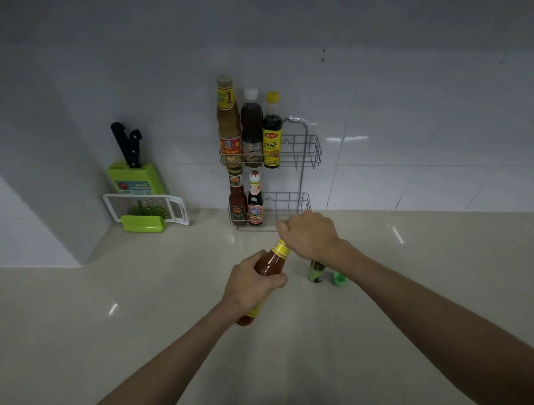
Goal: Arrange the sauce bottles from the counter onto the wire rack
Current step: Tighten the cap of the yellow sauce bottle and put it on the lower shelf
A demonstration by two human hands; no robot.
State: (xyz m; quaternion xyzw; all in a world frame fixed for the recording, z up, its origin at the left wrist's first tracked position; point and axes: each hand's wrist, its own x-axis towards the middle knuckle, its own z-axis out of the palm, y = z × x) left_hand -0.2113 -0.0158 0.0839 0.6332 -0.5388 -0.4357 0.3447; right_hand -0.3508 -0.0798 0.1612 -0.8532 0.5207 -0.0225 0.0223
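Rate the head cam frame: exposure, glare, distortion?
Head view: dim and underexposed, with dark edges; small bright glints on the glossy counter and a glare streak on the wall tiles; wide-angle bending curves the counter's back edge and tile lines; rack labels are readable, but the bottle between the left hand and right hand looks soft.
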